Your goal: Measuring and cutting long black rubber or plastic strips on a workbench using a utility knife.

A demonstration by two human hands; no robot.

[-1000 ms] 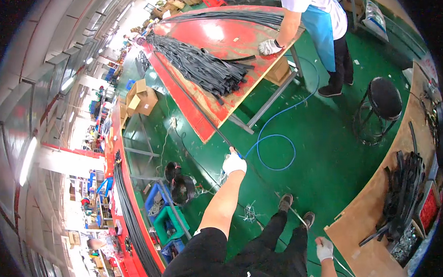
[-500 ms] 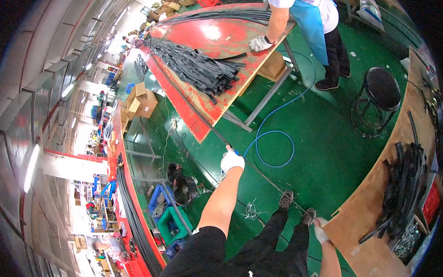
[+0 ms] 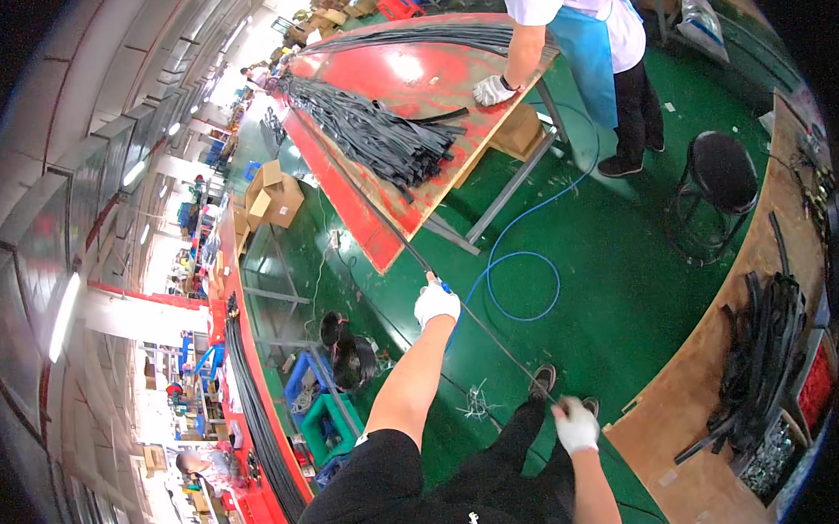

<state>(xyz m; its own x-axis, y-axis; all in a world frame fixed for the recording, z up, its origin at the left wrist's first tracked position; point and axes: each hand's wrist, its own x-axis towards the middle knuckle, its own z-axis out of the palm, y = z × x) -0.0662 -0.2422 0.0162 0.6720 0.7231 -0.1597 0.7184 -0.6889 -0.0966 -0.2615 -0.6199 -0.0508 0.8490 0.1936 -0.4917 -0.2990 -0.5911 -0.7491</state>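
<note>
Our left hand [image 3: 436,304] and right hand [image 3: 575,425], now closer together, apparently pinch one long black strip [image 3: 496,347], drawn further off the red table [image 3: 382,236].

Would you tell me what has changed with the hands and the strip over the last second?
The right hand has risen and now grips the long black strip near the shoes. The left hand keeps its hold further up the strip. The co-worker's gloved hand stays on the red table.

Gloved left hand [image 3: 436,304] and right hand [image 3: 575,426] both closed on one long black strip [image 3: 496,345] stretched taut from red table [image 3: 367,229], over green floor [image 3: 613,255]; strip bundle [image 3: 378,139] on table, co-worker's gloved hand [image 3: 493,90] beside it.
</note>
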